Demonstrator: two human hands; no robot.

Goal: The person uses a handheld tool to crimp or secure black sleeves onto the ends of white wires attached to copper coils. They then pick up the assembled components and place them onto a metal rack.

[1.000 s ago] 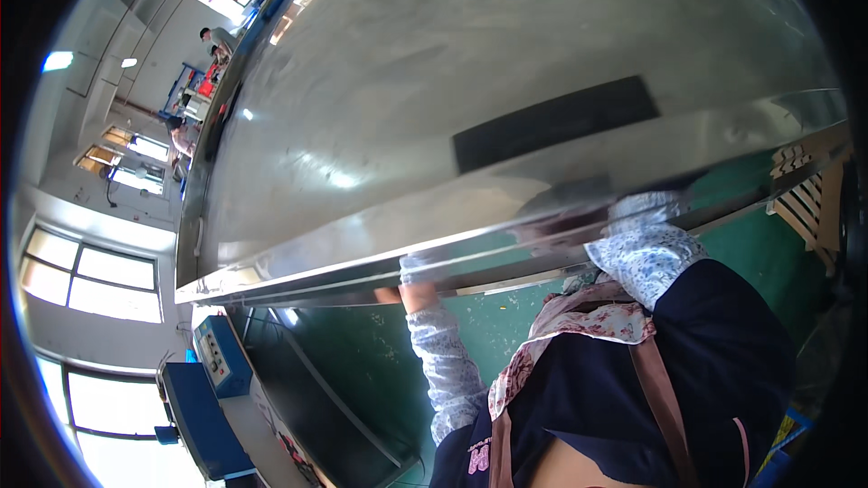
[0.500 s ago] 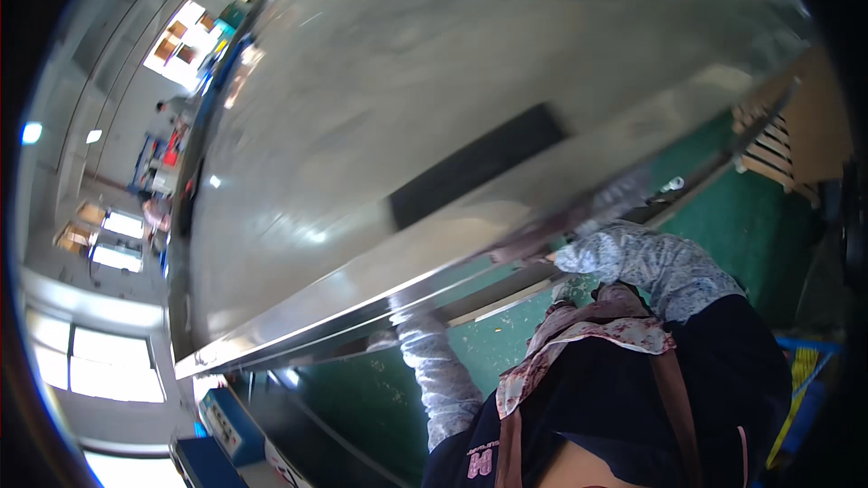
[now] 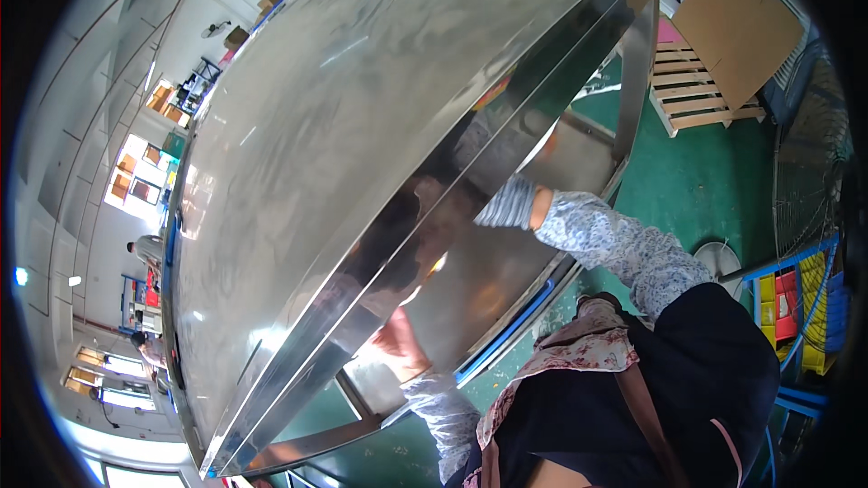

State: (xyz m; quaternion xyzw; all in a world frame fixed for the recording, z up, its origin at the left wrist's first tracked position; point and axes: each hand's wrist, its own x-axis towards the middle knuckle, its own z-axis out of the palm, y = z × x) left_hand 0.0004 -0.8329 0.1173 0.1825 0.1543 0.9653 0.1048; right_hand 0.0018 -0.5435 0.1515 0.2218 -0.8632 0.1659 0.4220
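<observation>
A large metal-topped table [image 3: 307, 181] with a shiny folded edge runs diagonally before me. My left hand [image 3: 398, 343], bare and slightly blurred, reaches in below this edge, and its fingers are hidden or smeared. My right hand [image 3: 508, 204] wears a grey striped glove, with a band of bare wrist between glove and patterned sleeve. It also reaches under the edge, farther along to the right, its fingers out of sight. Below both hands lies a lower metal shelf [image 3: 493, 280] with a blue strip [image 3: 515, 325] along its near side. Whether either hand holds anything does not show.
At the far right a wooden pallet [image 3: 696, 95] stands by a big brown cardboard sheet [image 3: 737, 27]. Nearer on the right is a blue-framed rack with yellow and red bins [image 3: 787, 303]. Two people [image 3: 149, 248] are far off to the left. The floor [image 3: 687, 172] is green.
The view has turned, so the table edge runs more steeply. The dark rectangular strip seen on the tabletop no longer shows there. Both hands now reach beneath the edge, above the lower shelf.
</observation>
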